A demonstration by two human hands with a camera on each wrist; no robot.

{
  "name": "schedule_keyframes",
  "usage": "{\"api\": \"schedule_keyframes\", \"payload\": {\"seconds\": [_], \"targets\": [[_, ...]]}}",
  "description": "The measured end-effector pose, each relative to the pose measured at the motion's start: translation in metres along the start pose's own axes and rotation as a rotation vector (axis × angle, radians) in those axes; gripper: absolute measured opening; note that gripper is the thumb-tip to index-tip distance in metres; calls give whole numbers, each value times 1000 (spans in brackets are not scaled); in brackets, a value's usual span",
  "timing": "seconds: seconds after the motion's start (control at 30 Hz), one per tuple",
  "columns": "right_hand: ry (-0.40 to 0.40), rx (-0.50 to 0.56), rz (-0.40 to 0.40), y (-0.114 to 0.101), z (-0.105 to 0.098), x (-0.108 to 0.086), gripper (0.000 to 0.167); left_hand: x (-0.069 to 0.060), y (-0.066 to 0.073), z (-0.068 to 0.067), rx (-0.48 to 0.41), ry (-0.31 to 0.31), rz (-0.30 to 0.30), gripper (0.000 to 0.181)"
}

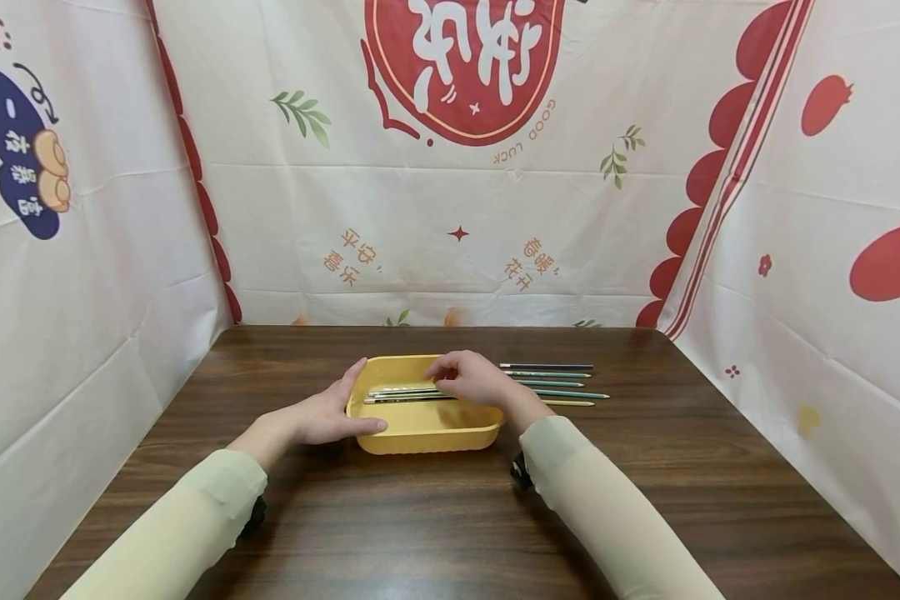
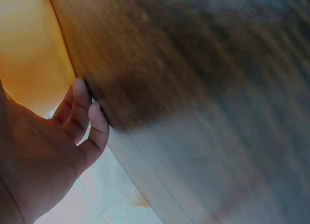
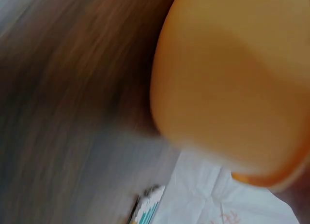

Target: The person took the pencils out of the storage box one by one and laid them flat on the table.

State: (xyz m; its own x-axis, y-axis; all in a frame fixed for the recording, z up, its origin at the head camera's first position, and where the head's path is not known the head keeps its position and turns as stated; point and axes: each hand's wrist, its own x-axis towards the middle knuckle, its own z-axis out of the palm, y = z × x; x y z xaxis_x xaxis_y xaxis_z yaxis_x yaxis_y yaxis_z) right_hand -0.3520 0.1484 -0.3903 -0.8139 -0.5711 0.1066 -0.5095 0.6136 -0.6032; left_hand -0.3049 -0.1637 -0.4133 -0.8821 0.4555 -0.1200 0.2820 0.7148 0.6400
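A yellow tray sits on the table, with several slim pencils lying lengthwise inside. My left hand grips its left end, the thumb along the front and the fingers at the back corner. Over the right half of the tray is my right hand, fingers loosely bent above the pencils, hiding their right ends; nothing shows held in it. In the left wrist view, bent fingers of the left hand are beside the tray. The tray fills much of the right wrist view.
Several more pencils lie side by side on the brown table, right of the tray, partly behind my right hand and wrist. Printed white cloth hangs at the back and both sides.
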Motion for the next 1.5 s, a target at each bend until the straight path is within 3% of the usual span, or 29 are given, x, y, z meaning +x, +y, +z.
{"api": "schedule_keyframes", "payload": {"seconds": [0.37,0.7,0.97,1.23,1.37,1.5], "targets": [[26,50,50,-3,20,14,20,0,0,0,-3,2,0,130],[-35,121,91,2,29,16,25,-1,0,-1,4,4,-1,129],[-93,53,89,4,31,15,29,-1,1,0,2,9,10,129],[-145,-22,8,4,31,15,31,-1,0,1,4,15,9,130],[-157,-111,-44,2,30,13,31,-1,0,1,3,19,11,130],[-152,-173,-48,0,29,11,33,0,0,1,5,21,12,130]]}}
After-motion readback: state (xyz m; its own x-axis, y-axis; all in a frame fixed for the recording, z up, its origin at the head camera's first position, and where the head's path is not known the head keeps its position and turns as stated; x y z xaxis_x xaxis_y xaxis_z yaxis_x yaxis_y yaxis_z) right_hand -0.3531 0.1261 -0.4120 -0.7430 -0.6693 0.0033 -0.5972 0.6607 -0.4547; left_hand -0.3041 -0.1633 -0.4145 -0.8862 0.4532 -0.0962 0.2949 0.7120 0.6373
